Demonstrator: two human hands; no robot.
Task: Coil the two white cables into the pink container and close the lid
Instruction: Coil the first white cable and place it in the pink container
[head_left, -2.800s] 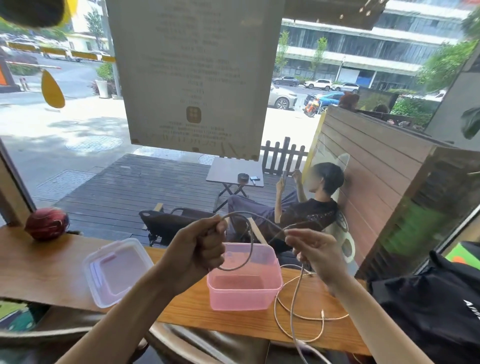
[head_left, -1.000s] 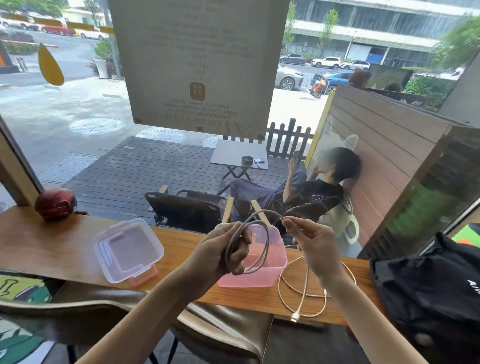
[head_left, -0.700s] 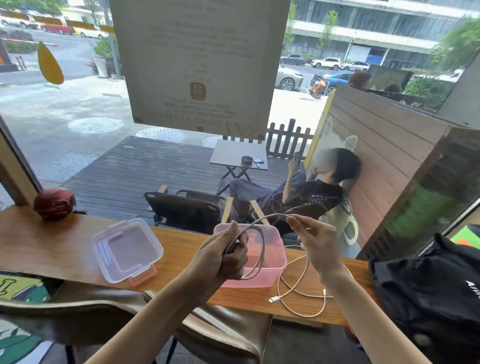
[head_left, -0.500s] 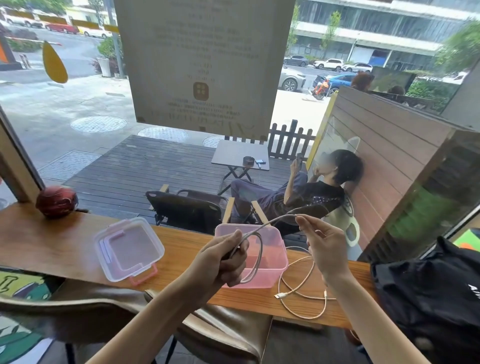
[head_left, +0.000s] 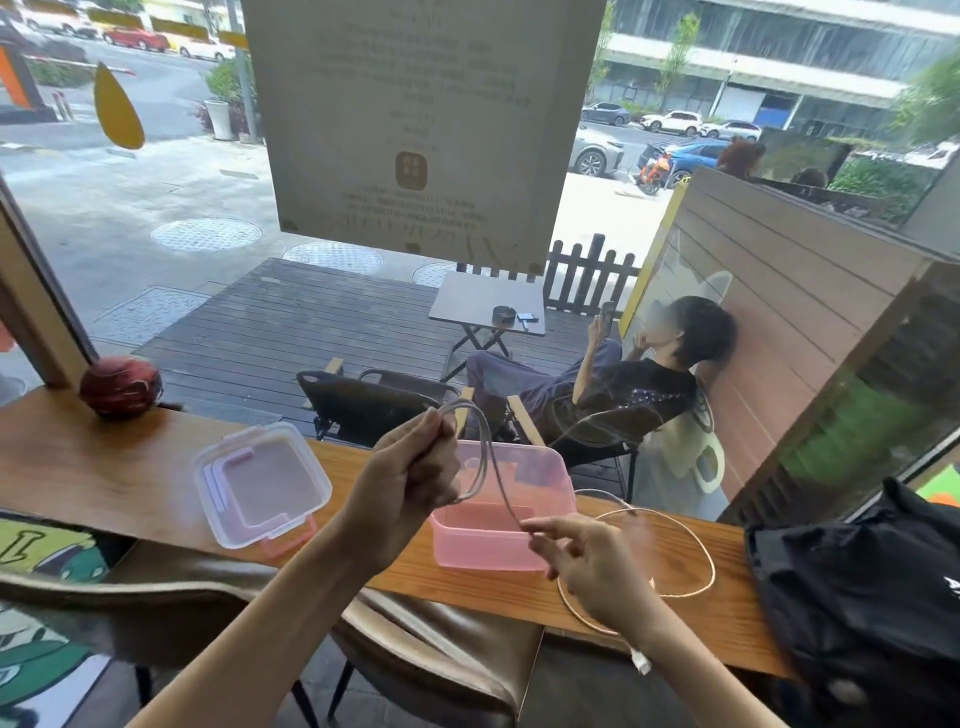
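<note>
Your right hand (head_left: 597, 566) has dropped from up beside the coil to low and near, pinching the white cable (head_left: 488, 462) and drawing a fresh turn; your left hand (head_left: 410, 478) stays fisted on the loops above the pink container (head_left: 519, 551). So cable 1 is nearly wound. The second cable (head_left: 691, 540) lies loose on the counter (head_left: 104, 478) to the right, its plug hanging off the near edge. The lid (head_left: 260, 483) waits on the left, with open room between.
</note>
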